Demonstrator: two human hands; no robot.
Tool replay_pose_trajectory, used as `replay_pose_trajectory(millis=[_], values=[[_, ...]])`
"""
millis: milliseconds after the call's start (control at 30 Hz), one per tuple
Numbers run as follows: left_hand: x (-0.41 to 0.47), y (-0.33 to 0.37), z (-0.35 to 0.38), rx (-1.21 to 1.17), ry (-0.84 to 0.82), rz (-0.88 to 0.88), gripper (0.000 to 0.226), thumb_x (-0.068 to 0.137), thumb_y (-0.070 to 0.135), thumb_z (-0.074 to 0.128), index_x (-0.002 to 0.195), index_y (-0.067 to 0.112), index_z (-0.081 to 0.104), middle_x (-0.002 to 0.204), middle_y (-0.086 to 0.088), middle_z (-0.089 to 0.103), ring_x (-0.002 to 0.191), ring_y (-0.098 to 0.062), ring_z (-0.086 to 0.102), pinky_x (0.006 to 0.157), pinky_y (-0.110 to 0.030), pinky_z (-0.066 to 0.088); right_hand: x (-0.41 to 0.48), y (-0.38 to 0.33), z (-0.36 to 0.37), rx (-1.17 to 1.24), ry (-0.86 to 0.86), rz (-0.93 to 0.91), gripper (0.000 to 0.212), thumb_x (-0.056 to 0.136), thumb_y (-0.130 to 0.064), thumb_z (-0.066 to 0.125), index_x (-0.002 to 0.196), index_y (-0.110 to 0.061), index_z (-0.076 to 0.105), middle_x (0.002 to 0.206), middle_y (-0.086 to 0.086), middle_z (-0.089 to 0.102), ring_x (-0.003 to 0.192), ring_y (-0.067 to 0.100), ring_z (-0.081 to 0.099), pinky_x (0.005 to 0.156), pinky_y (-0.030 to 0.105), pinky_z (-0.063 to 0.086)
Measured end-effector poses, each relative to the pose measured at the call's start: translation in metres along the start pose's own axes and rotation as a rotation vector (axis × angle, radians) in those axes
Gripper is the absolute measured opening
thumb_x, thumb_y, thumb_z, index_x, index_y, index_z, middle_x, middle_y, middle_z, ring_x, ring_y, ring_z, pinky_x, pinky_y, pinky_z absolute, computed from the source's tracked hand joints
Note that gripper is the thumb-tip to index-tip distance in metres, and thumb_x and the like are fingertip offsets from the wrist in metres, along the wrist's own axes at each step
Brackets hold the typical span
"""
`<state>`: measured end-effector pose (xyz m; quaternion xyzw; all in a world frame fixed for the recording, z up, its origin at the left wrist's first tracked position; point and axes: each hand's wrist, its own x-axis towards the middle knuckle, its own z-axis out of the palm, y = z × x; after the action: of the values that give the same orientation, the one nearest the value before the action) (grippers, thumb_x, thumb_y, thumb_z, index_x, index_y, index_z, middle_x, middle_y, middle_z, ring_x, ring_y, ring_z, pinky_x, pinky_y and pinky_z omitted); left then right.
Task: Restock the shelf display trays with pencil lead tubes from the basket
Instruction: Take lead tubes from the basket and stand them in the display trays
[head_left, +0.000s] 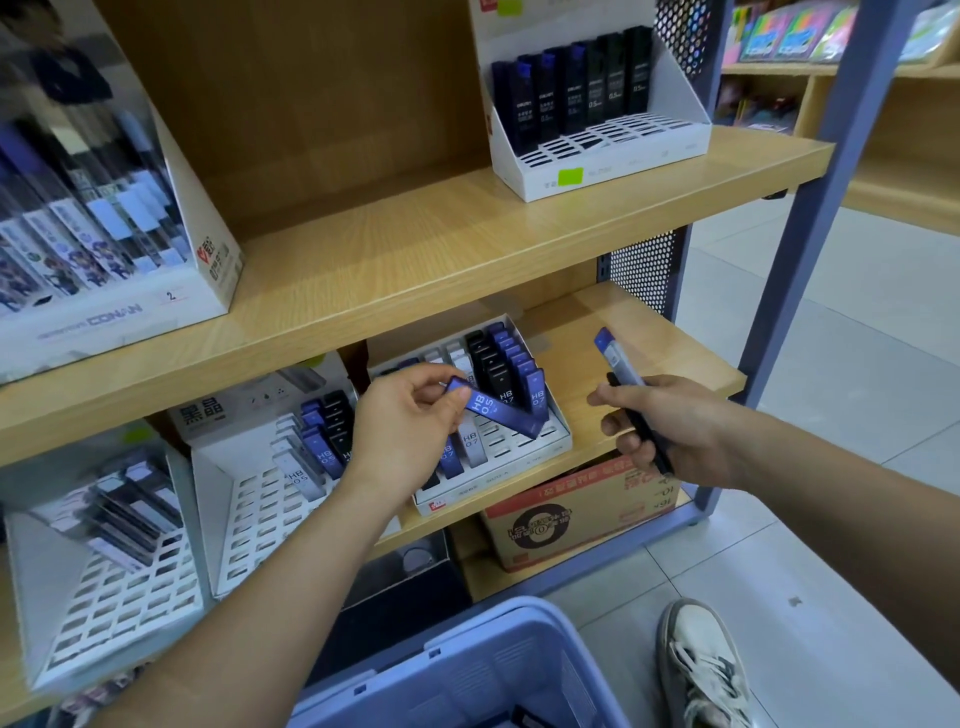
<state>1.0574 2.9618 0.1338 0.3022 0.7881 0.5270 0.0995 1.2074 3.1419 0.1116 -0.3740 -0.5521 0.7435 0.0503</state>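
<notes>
A: Left hand (410, 415)?
B: Fingers pinched shut on a blue lead tube (498, 411), marked HB 0.5. Held by its upper end; the long axis slopes down to the right, and the lower end is at the front-right slots of the white display tray (558, 444).

A: Right hand (670, 423)?
B: Curled closed around a small bundle of spare tubes (626, 382), one blue-capped, at least one black. It hangs over the bare right part of the lower shelf (649, 338), apart from the tray.

A: What does the move turn on?
B: The tube lies down and right from the left grip. The tip looks to be at a slot, but I can't tell whether it's in. I'd guess it needs tipping upright to match the standing rows. Left hand is nearer, right just feeds.

A: Materials?
B: Tubes are slim, flat-sided hard plastic, glossy. Tray is white card or plastic with a slotted grid, back rows full of black and blue tubes, front rows partly empty. Shelf is wood-grain laminate.

A: Basket?
B: Blue plastic basket (467, 649) on the floor at the bottom edge; contents mostly out of view.
</notes>
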Motion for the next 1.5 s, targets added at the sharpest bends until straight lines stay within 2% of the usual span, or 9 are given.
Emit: replay_pose_trajectory(millis=[167,333,467,600,733,967,1067,1300,1500], values=[[-0.008,-0.009,-0.023,0.058,-0.011,0.033,0.020,0.095,0.015,0.055,0.095,0.033,0.061,0.088,0.003,0.062,0.083,-0.015,0.059,0.078,-0.032,0.053,-0.009,0.000,0.018,-0.121,-0.172,0.003,0.032,0.097,-0.032,0.058,0.119,-0.009,0.060,0.064,0.004,0.057,0.050,0.011,0.047,0.043,0.020,0.037],[-0.015,-0.026,-0.075,0.210,-0.019,-0.014,0.017,0.098,0.017,0.049,0.094,0.029,0.060,0.081,-0.006,0.061,0.065,-0.026,0.056,0.064,-0.040,0.050,-0.020,0.002,0.055,-0.224,-0.304,0.025,0.034,0.097,-0.038,0.054,0.116,-0.010,0.062,0.064,0.007,0.058,0.050,0.016,0.051,0.045,0.024,0.043],[-0.016,-0.042,-0.121,0.478,0.036,0.007,0.012,0.096,0.012,0.052,0.099,0.020,0.060,0.078,-0.001,0.061,0.067,-0.026,0.058,0.055,-0.026,0.044,-0.022,0.003,0.084,-0.273,-0.324,0.011,0.036,0.096,-0.042,0.054,0.113,-0.012,0.066,0.064,0.005,0.057,0.047,0.013,0.049,0.043,0.021,0.039],[-0.020,-0.058,-0.152,0.598,0.092,0.008,0.012,0.091,0.010,0.060,0.088,0.022,0.061,0.078,-0.002,0.067,0.076,-0.024,0.062,0.065,-0.030,0.046,-0.016,0.001,0.109,-0.264,-0.304,-0.001,0.036,0.096,-0.038,0.058,0.114,-0.008,0.066,0.069,0.002,0.048,0.045,0.007,0.032,0.037,0.016,0.023],[-0.025,-0.071,-0.158,0.575,0.128,0.037,0.007,0.088,0.013,0.067,0.093,0.017,0.068,0.077,0.008,0.065,0.073,-0.007,0.059,0.066,-0.015,0.041,-0.013,0.001,0.132,-0.246,-0.348,0.032,0.020,0.097,-0.020,0.059,0.108,-0.004,0.066,0.075,0.004,0.050,0.051,0.008,0.038,0.037,0.014,0.024],[-0.018,-0.082,-0.145,0.716,0.037,0.185,0.020,0.092,0.019,0.062,0.109,0.013,0.070,0.097,-0.005,0.073,0.089,-0.021,0.066,0.078,-0.027,0.050,-0.017,0.003,0.164,-0.196,-0.349,-0.010,0.018,0.097,-0.018,0.057,0.107,-0.005,0.065,0.074,0.008,0.068,0.061,0.015,0.065,0.043,0.019,0.046],[-0.011,-0.083,-0.141,0.747,-0.008,0.211,0.018,0.093,0.019,0.059,0.105,0.013,0.072,0.093,-0.007,0.074,0.083,-0.025,0.066,0.073,-0.032,0.050,-0.020,0.001,0.171,-0.176,-0.346,-0.028,0.021,0.099,-0.021,0.056,0.110,-0.005,0.064,0.074,0.008,0.068,0.060,0.016,0.065,0.044,0.019,0.047],[0.004,-0.086,-0.133,0.838,-0.092,0.264,0.029,0.097,0.016,0.052,0.123,0.014,0.064,0.119,-0.011,0.067,0.110,-0.029,0.061,0.093,-0.033,0.046,-0.019,0.001,0.179,-0.160,-0.355,-0.005,0.023,0.098,-0.025,0.057,0.113,-0.010,0.063,0.072,0.006,0.069,0.059,0.016,0.065,0.049,0.024,0.051],[0.010,-0.090,-0.133,0.721,0.059,0.177,0.024,0.094,0.015,0.056,0.117,0.013,0.063,0.108,-0.011,0.070,0.099,-0.027,0.065,0.086,-0.033,0.052,-0.016,0.003,0.185,-0.114,-0.306,0.010,0.028,0.097,-0.026,0.058,0.118,-0.007,0.057,0.066,0.007,0.063,0.046,0.012,0.050,0.038,0.018,0.038]])
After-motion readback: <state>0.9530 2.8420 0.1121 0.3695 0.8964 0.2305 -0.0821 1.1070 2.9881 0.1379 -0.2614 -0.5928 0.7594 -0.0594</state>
